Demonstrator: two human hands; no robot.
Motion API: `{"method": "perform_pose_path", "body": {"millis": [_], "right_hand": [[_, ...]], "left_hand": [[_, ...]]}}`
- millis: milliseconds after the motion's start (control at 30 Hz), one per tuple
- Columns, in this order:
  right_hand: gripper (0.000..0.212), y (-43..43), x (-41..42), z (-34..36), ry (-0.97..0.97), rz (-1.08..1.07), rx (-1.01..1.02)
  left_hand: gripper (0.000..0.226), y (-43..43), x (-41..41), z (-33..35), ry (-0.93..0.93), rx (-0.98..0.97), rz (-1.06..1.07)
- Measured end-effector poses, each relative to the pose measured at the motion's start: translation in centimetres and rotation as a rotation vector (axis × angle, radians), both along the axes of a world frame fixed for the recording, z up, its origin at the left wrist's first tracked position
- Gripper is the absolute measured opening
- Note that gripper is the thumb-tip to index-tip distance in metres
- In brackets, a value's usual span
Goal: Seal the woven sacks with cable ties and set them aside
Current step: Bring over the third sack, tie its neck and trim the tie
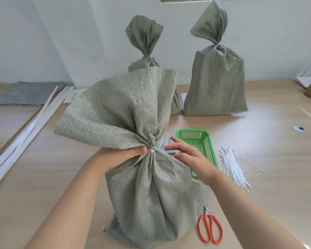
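At your far left lies a grey pile of flat sacks (25,94), probably the supply waiting to be filled. I cannot count them. Beside it, long white strips (25,126) run along the table (258,194).

Your left hand (122,155) is clenched round the neck of the front sack (151,186). I judge that it keeps the gathered cloth tight, so that the mouth fans out above and cannot open. This sack stands upright, directly before you. A small white tie head (152,150) shows at the neck, just at your left fingertips, so a tie seems already round it.

Your right hand (187,153) lies on the cloth just right of the neck, its fingers almost straight. Whether thumb and finger pinch the tie's tail I cannot tell.

Behind stand two sealed sacks: one (145,42) partly hidden by the front sack, the other (215,83) farther right. Both are upright with pinched necks, and they are placed well apart from your work, so they look already set aside.

Near your right wrist is one green basket (207,141). Closer to you lies one pair of orange scissors (210,227), probably for cutting the tail. One bundle of white ties (233,169) is beside the basket, within easy reach, with one loose tie (253,166) next to it.

The count is three filled sacks: two sealed and one in your hands.
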State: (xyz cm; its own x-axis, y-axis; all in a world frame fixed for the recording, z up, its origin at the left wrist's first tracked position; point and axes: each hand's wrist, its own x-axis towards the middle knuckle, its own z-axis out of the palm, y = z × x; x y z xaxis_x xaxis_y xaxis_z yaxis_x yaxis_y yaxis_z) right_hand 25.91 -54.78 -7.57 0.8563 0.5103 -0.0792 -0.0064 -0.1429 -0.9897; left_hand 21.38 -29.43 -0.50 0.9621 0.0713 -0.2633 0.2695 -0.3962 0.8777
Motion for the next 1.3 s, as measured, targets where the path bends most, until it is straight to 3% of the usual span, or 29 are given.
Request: {"method": "perform_pose_path", "body": {"millis": [133, 200, 267, 300, 400, 467, 567, 633, 733, 933, 1000, 1100, 1133, 1300], "right_hand": [[0.042, -0.6, -0.2, -0.1, -0.016, 0.038, -0.045], [0.051, -1.0, -0.6, -0.2, 0.0, 0.086, -0.018], [0.064, -1.7, -1.0, -0.6, 0.035, 0.128, 0.029], [0.073, -2.0, -1.3, -0.9, 0.038, 0.146, 0.039], [0.103, -2.8, -2.0, -1.9, 0.07, 0.215, 0.074], [0.115, -3.2, -2.3, -2.6, 0.084, 0.259, 0.063], [0.124, -2.9, -2.6, -3.1, 0.078, 0.263, 0.018], [0.125, -2.4, -2.8, -3.4, 0.082, 0.191, 0.001], [0.113, -1.2, -3.5, -3.4, 0.073, 0.092, 0.012], [0.108, 1.7, -4.8, -1.8, 0.08, -0.002, 0.063], [0.107, 2.9, -5.1, -0.3, 0.066, -0.028, 0.108], [0.104, 4.3, -5.2, 2.4, 0.027, -0.039, 0.18], [0.103, 4.6, -5.1, 3.2, 0.012, -0.041, 0.203], [0.093, 4.1, -4.9, 7.1, -0.079, -0.028, 0.275]], "left_hand": [[0.021, 0.5, -1.2, -0.4, 0.043, 0.213, 0.078], [0.026, 1.1, -1.8, -1.9, 0.018, 0.056, 0.211], [0.015, 1.6, -2.5, -3.5, -0.067, -0.214, 0.351], [0.02, 1.6, -2.9, -4.2, -0.089, -0.332, 0.392], [0.061, 2.0, -4.2, -7.2, -0.059, -0.557, 0.41], [0.067, 1.6, -5.2, -8.6, -0.032, -0.605, 0.422], [0.092, 0.7, -6.3, -9.7, 0.035, -0.591, 0.458], [0.1, 0.1, -6.6, -9.9, 0.061, -0.576, 0.462], [0.074, -0.4, -6.8, -10.0, 0.076, -0.587, 0.467], [0.058, 1.6, -6.9, -9.0, -0.027, -0.652, 0.409], [0.065, 3.0, -6.7, -7.4, -0.121, -0.621, 0.369], [0.109, 5.2, -5.9, -4.7, -0.254, -0.596, 0.361], [0.115, 5.6, -5.7, -3.7, -0.293, -0.594, 0.354], [0.105, 5.6, -4.6, 0.6, -0.442, -0.577, 0.316]]}}
